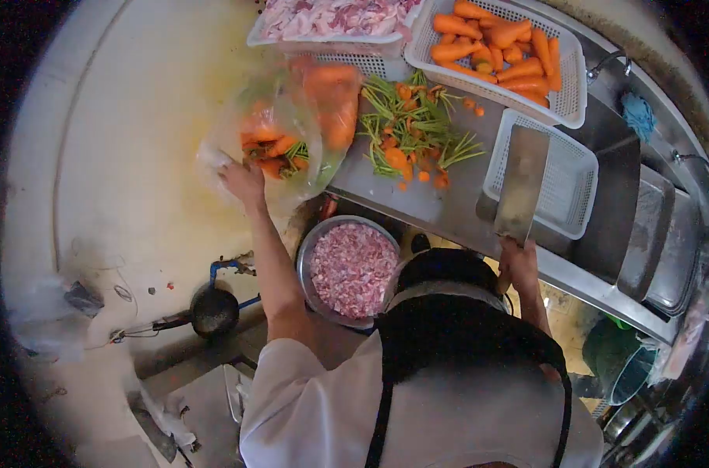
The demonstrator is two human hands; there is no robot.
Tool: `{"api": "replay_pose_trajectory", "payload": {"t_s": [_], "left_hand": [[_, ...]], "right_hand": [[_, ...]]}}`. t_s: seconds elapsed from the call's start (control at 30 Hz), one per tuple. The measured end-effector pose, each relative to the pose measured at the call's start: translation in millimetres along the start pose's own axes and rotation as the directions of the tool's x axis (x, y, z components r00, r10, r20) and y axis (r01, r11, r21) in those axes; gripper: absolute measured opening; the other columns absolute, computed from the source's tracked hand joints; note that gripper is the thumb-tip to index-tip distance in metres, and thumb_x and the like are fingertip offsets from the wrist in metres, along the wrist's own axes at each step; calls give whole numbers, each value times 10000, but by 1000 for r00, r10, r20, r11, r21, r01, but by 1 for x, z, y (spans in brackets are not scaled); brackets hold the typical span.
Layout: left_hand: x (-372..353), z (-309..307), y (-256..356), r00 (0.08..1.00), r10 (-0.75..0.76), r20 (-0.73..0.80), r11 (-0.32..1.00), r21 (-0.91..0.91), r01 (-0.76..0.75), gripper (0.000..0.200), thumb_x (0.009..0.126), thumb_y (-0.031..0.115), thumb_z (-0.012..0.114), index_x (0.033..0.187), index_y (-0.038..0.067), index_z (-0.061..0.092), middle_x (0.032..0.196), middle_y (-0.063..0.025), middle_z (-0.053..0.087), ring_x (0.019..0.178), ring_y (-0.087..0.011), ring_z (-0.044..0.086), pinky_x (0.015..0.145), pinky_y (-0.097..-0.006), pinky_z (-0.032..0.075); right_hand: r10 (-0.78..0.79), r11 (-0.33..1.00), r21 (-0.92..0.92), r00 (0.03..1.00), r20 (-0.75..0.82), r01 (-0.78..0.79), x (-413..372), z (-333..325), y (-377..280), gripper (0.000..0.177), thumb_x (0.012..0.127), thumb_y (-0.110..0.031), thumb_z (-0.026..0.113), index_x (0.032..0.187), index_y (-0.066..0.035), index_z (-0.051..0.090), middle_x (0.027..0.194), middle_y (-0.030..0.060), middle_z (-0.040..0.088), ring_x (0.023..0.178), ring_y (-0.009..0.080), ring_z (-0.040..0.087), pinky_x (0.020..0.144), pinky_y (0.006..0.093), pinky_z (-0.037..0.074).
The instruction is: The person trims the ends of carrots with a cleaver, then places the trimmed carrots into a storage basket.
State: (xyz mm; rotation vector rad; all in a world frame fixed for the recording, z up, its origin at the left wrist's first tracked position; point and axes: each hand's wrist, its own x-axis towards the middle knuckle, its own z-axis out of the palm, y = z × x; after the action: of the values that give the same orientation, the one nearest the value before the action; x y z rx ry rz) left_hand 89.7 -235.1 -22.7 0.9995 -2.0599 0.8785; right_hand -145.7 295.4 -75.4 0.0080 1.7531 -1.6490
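My left hand is closed on the edge of a clear plastic bag, pulling its mouth wide. Inside the bag lie carrots, some with green stalks. My right hand grips the handle of a broad cleaver, whose blade lies over an empty white basket. Between the bag and the cleaver, cut carrot tops with green stems are heaped on the metal counter. Behind them, a white basket holds trimmed carrots.
A basket of sliced raw meat stands at the back. Below the counter is a metal bowl of chopped meat. Taps and a blue cloth are at the right, above a green bucket.
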Motion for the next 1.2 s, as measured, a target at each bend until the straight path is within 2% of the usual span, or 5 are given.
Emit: {"api": "replay_pose_trajectory", "payload": {"t_s": [0.2,0.33,0.4,0.73,1.2], "left_hand": [[14,21,50,718,-126,685,799,-359,483,179,759,246,658,892,140,711,1069,-191,647,1080,-355,571,944,-493,418],[9,82,38,951,158,266,898,-439,-27,266,774,299,635,998,174,707,1056,-139,678,1088,-299,594,983,-498,392],[28,74,40,584,20,811,1000,-23,-2,398,767,357,624,1134,208,658,1160,-61,660,1116,-275,585,994,-470,399],[12,131,10,749,658,73,648,-562,-514,470,748,284,665,1183,120,596,977,-94,683,1015,-304,608,999,-441,407],[32,-37,34,834,-376,404,124,-870,477,522,748,191,793,1149,-11,527,964,-99,586,794,-170,584,671,-295,502]], "right_hand": [[2,990,-144,999,32,3,13,9,7,159,872,-199,612,863,-51,553,564,-1,471,444,102,454,394,287,378],[32,977,-213,998,53,-20,10,19,2,154,869,-200,618,893,-57,567,572,0,480,450,92,462,409,274,392],[-51,947,-315,997,53,65,20,16,25,214,908,-219,578,859,-10,570,616,46,522,490,152,491,440,329,405],[-159,719,-603,926,342,346,11,43,-8,301,836,-151,619,1091,8,607,863,215,655,809,372,643,756,433,497],[-276,423,-736,849,451,529,20,45,-8,358,833,-134,592,1182,-55,608,815,237,654,729,404,639,671,463,511]]}}
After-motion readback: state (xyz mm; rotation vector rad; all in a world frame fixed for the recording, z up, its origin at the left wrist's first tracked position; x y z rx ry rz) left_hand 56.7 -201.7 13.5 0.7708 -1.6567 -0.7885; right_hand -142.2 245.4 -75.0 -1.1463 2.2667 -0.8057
